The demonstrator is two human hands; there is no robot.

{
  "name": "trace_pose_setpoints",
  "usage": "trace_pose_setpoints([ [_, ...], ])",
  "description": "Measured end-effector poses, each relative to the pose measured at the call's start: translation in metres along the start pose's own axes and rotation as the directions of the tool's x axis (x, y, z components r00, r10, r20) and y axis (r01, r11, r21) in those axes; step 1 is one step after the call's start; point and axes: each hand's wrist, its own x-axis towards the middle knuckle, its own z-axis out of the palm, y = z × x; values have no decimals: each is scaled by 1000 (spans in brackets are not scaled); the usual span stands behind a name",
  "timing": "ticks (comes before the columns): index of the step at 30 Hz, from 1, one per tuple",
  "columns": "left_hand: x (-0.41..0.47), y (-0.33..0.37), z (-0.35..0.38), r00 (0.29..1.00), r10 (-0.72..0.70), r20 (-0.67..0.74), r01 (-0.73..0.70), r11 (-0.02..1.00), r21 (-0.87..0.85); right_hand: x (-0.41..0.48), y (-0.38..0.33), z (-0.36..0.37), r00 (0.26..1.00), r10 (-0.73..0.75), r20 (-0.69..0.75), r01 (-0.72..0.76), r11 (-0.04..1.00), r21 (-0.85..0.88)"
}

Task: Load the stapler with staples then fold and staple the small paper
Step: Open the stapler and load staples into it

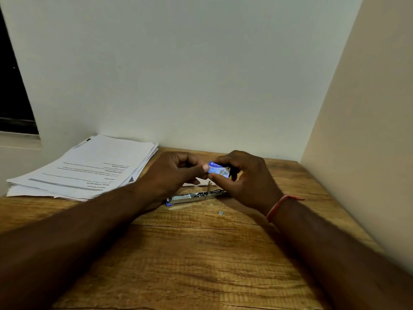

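The blue staple box reads "kangaro".

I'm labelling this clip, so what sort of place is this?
Probably a desk in an office or study corner: a wooden table set against plain walls, a stack of printed papers, and an open stapler.

Stapler: the right hand is covering its right end.
Small paper: the left hand is hiding all but 1 pale sliver.
Staple box: fingers are covering its right end.
Speck: looking too small to tell, possibly a staple.
Paper stack: print is blurring.
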Motion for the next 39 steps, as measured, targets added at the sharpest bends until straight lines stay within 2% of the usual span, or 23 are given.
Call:
trace_pose_setpoints([
  [4,1,3,0,994,-99,46,103,991,-89,0,-2,2,1000,-7,-5,7,1000,2],
  [15,-1,6,0,986,-152,66,158,983,-94,-1,-10,7,1000,-10,11,9,999,53],
  [23,3,6,-4,964,-261,49,264,924,-278,0,3,-8,984,177,23,-178,957,231],
  [28,2,9,-2,963,-268,44,268,912,-311,0,4,-4,972,233,30,-233,941,247],
  [39,3,14,0,954,-299,35,290,879,-379,1,1,-10,983,182,27,-183,956,229],
])
